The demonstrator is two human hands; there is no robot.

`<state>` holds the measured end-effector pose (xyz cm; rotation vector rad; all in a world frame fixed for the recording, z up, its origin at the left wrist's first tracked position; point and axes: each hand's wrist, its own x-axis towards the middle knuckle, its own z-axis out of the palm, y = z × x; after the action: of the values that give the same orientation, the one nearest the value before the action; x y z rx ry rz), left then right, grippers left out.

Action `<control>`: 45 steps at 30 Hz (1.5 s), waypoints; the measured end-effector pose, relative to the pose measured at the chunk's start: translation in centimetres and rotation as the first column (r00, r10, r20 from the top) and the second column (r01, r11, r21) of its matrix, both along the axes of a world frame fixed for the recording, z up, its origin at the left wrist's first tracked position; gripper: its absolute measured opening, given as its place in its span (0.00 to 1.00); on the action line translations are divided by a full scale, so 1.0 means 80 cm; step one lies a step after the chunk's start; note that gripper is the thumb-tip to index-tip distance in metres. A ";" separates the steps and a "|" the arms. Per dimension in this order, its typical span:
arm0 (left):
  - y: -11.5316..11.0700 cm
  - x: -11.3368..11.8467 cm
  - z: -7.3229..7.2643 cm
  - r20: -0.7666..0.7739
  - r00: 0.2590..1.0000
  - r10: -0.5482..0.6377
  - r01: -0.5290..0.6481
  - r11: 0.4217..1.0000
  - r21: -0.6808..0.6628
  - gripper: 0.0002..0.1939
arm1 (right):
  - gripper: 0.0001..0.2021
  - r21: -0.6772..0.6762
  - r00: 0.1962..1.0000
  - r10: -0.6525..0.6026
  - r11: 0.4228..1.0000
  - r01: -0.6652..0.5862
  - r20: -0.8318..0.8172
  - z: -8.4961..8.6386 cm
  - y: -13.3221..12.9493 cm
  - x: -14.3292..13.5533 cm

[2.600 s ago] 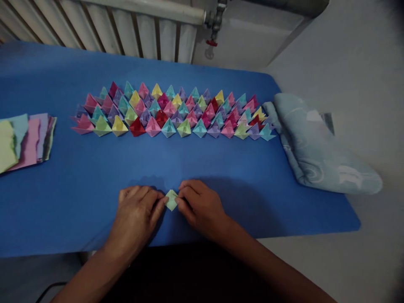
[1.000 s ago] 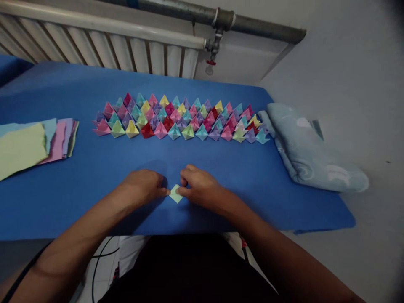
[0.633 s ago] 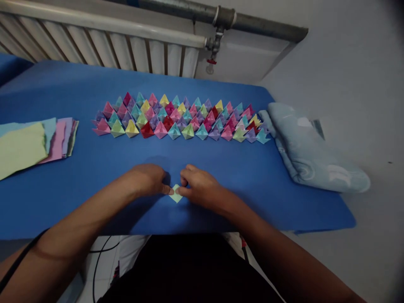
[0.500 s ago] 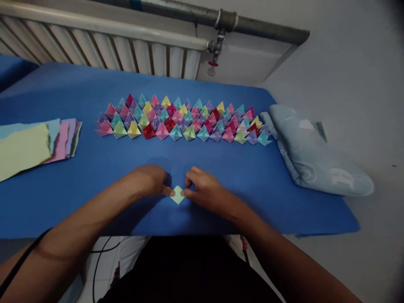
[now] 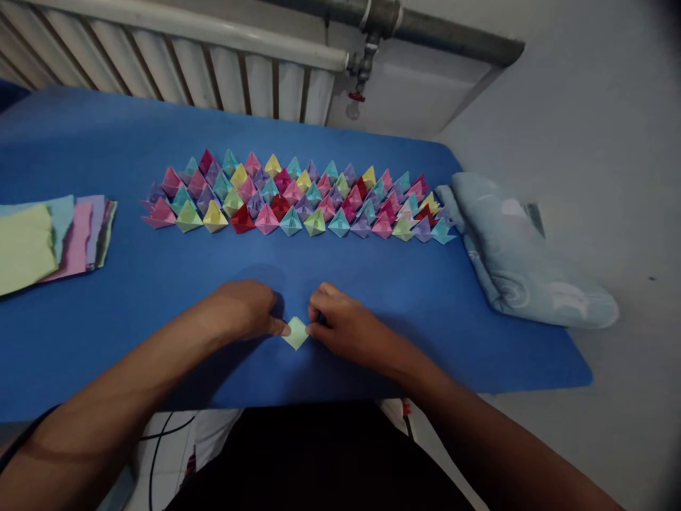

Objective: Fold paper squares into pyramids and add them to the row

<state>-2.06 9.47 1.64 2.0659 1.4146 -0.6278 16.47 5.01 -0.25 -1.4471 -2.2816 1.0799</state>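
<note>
A single pale green folded-paper diamond (image 5: 296, 335) lies straight-edged and flat on the blue worktop (image 5: 85, 333) between the left hand (image 5: 254, 309) and right hand (image 5: 343, 323), each holding a side corner. Beyond stand dozens of multicoloured folded-paper boats (image 5: 292, 192), thirteen in the nearest row.

You are working in dim, cool light, with the blue tabletop (image 5: 330, 273) a little brighter across its middle. Soft shadows spread under your left forearm (image 5: 133, 387) and beyond your right hand (image 5: 343, 323); you can't pin down one source. Your right forearm (image 5: 452, 397) looks darker than the left. A faint sheen runs along the radiator's top pipe (image 5: 239, 35). Your black garment (image 5: 330, 461) loses its detail, and the wall (image 5: 596, 142) fades to black at the far right. Wide-angle stretch makes the radiator fins (image 5: 194, 71) lean, and fine creases on the origami pieces (image 5: 313, 224) look soft.
</note>
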 end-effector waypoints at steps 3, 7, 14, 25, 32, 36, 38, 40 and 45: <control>-0.001 0.001 0.000 -0.015 1.000 -0.021 0.021 1.000 0.015 0.17 | 0.08 0.000 1.000 -0.005 1.000 0.005 -0.010 0.002 -0.002 -0.001; -0.002 -0.001 -0.002 -0.007 1.000 0.004 -0.004 1.000 0.028 0.19 | 0.07 0.022 0.998 -0.040 0.999 0.039 0.058 0.002 -0.003 -0.006; -0.018 -0.003 -0.003 0.130 0.986 -0.100 0.075 0.979 0.189 0.12 | 0.07 -0.111 0.964 -0.178 0.981 0.158 -0.197 -0.017 -0.004 0.008; -0.016 0.028 0.004 0.269 0.930 -0.252 0.217 0.964 0.154 0.12 | 0.04 -0.279 0.738 -0.431 0.902 0.330 -0.519 -0.037 -0.017 0.025; -0.034 -0.014 -0.014 0.657 0.649 0.384 -0.231 0.922 -0.311 0.07 | 0.07 -0.408 0.741 -0.478 0.864 0.297 -0.473 -0.030 -0.026 0.016; -0.055 -0.007 -0.028 0.774 0.156 0.613 -0.441 0.745 -0.501 0.16 | 0.08 -0.449 0.720 -0.470 0.860 0.242 -0.511 -0.020 -0.031 -0.003; -0.064 0.000 -0.033 0.773 -0.007 0.634 -0.480 0.676 -0.559 0.18 | 0.05 -0.451 0.696 -0.472 0.861 0.234 -0.541 -0.018 -0.031 -0.011; -0.070 0.003 -0.035 0.757 -0.100 0.646 -0.470 0.639 -0.608 0.18 | 0.05 -0.423 0.696 -0.467 0.870 0.252 -0.545 -0.017 -0.031 -0.015; -0.074 -0.006 -0.031 0.729 -0.002 0.685 -0.393 0.670 -0.630 0.13 | 0.05 -0.210 0.780 -0.395 0.919 0.334 -0.485 -0.012 -0.034 -0.017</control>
<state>-2.57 3.52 -0.86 0.9741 1.0548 0.7500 15.13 2.31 -1.24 -1.3473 -1.5094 1.2924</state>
